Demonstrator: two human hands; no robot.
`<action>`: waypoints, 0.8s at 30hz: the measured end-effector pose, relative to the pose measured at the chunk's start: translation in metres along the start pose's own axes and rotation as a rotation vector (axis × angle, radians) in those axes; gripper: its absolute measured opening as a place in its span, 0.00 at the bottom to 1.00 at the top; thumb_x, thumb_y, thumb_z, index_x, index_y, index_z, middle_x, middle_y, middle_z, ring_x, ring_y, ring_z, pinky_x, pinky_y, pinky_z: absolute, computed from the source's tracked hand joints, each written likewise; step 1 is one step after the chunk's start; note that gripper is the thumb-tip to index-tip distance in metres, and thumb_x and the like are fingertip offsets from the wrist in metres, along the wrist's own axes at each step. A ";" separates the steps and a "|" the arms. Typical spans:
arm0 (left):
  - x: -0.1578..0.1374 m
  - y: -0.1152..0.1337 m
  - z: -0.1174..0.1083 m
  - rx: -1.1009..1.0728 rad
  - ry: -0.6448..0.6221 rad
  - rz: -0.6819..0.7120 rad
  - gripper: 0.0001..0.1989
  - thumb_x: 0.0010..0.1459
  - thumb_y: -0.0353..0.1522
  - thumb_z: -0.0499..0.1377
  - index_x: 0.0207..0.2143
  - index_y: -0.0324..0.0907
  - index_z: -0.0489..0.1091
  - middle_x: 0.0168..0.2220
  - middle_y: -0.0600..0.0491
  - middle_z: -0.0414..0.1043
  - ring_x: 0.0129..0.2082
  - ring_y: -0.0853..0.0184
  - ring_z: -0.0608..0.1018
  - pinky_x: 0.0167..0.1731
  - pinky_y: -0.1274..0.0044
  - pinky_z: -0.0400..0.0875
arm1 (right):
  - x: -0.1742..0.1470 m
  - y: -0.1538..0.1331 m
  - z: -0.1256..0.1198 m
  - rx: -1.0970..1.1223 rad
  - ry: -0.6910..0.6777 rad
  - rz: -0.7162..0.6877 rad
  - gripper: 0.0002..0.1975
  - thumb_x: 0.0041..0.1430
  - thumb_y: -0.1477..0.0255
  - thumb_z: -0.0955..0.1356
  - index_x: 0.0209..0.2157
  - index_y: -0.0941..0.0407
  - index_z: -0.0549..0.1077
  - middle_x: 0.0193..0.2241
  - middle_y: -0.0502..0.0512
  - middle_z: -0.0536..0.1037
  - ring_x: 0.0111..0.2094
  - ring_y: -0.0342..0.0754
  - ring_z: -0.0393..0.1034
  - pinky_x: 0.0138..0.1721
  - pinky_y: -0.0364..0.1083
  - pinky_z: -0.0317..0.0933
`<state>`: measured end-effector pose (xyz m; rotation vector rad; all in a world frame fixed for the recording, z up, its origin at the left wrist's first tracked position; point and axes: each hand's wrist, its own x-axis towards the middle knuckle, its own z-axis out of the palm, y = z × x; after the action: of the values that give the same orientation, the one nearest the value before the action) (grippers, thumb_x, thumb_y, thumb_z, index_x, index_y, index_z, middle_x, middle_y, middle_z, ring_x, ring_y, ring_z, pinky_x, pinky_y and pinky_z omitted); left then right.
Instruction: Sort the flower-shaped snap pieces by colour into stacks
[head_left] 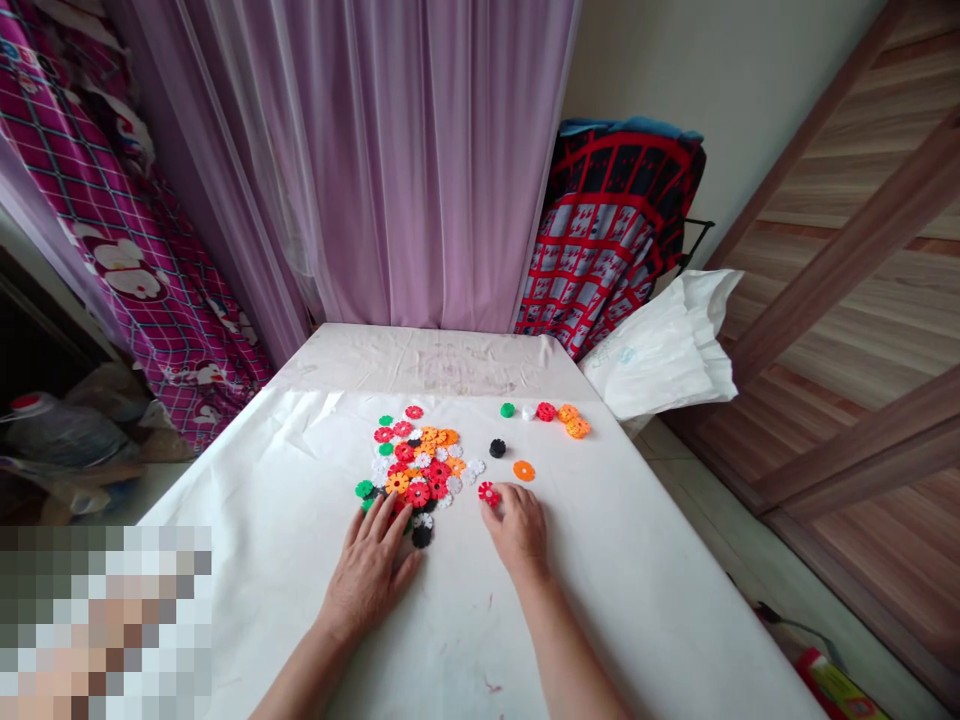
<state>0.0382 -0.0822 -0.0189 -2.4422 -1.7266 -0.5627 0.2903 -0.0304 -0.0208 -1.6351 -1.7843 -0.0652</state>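
Note:
Flat, notched plastic flower discs lie in a loose pile (420, 470) on the white-covered table, in red, orange, white, green and black. My left hand (369, 575) rests flat at the near left edge of the pile, fingers spread, its fingertips on some discs. My right hand (519, 525) is to the right of the pile, closed on a red flower disc (488, 493) at its thumb and fingertips. Beyond it lie an orange disc (524, 470) and a black stack (497, 449). Farther back stand a green disc stack (508, 410), white discs (528, 412), red ones (546, 411) and orange ones (574, 422).
A white bag (667, 345) sits at the table's right edge. Behind the table (300, 560) hangs a purple curtain (420, 170), beside a red-and-black checked cloth (592, 230). Wooden doors (847, 260) stand on the right. The lower left corner is blurred out.

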 end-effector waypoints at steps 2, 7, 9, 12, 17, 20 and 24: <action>0.000 0.000 -0.001 -0.002 -0.014 -0.009 0.30 0.63 0.46 0.52 0.66 0.48 0.59 0.67 0.46 0.59 0.67 0.53 0.60 0.65 0.58 0.54 | 0.005 0.010 0.000 -0.040 -0.001 0.002 0.07 0.60 0.69 0.67 0.38 0.54 0.76 0.38 0.57 0.79 0.39 0.51 0.69 0.42 0.48 0.59; 0.003 0.001 -0.002 -0.016 -0.037 -0.097 0.30 0.64 0.44 0.50 0.66 0.46 0.58 0.68 0.46 0.58 0.68 0.53 0.57 0.66 0.57 0.53 | 0.010 0.006 -0.004 -0.027 0.069 -0.031 0.09 0.62 0.71 0.64 0.37 0.54 0.77 0.42 0.57 0.78 0.43 0.51 0.68 0.44 0.48 0.59; 0.004 0.001 -0.001 -0.023 -0.039 -0.134 0.30 0.64 0.44 0.50 0.66 0.45 0.57 0.68 0.45 0.57 0.68 0.52 0.57 0.65 0.56 0.53 | 0.008 -0.007 -0.005 0.034 0.070 -0.086 0.09 0.62 0.73 0.64 0.38 0.53 0.77 0.43 0.57 0.78 0.44 0.51 0.68 0.46 0.49 0.59; 0.005 0.000 0.002 -0.035 -0.027 -0.148 0.30 0.64 0.44 0.50 0.66 0.44 0.56 0.67 0.44 0.57 0.68 0.53 0.57 0.65 0.58 0.55 | 0.003 -0.034 -0.004 0.142 -0.036 -0.199 0.08 0.60 0.74 0.66 0.39 0.52 0.77 0.44 0.56 0.78 0.47 0.51 0.68 0.50 0.50 0.59; 0.002 -0.002 0.006 -0.023 -0.014 -0.131 0.30 0.65 0.45 0.49 0.65 0.43 0.58 0.67 0.44 0.59 0.68 0.54 0.59 0.64 0.60 0.58 | 0.012 -0.073 0.004 0.220 -0.254 -0.262 0.14 0.57 0.72 0.69 0.46 0.50 0.76 0.52 0.53 0.76 0.55 0.54 0.64 0.55 0.53 0.58; 0.001 -0.002 0.007 -0.018 -0.015 -0.112 0.30 0.65 0.44 0.49 0.65 0.43 0.58 0.67 0.44 0.59 0.68 0.54 0.59 0.64 0.60 0.58 | 0.024 -0.084 0.006 0.203 -0.380 -0.269 0.18 0.57 0.72 0.70 0.50 0.50 0.75 0.50 0.53 0.78 0.55 0.55 0.65 0.53 0.54 0.59; 0.002 -0.001 0.008 -0.011 -0.002 -0.100 0.29 0.65 0.44 0.50 0.65 0.43 0.58 0.67 0.44 0.59 0.67 0.54 0.60 0.64 0.60 0.58 | 0.034 -0.091 0.009 0.130 -0.430 -0.303 0.14 0.57 0.72 0.70 0.46 0.51 0.76 0.45 0.54 0.80 0.48 0.55 0.68 0.49 0.54 0.61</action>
<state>0.0400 -0.0782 -0.0254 -2.3750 -1.8597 -0.5820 0.2068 -0.0153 0.0277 -1.3444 -2.2988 0.2797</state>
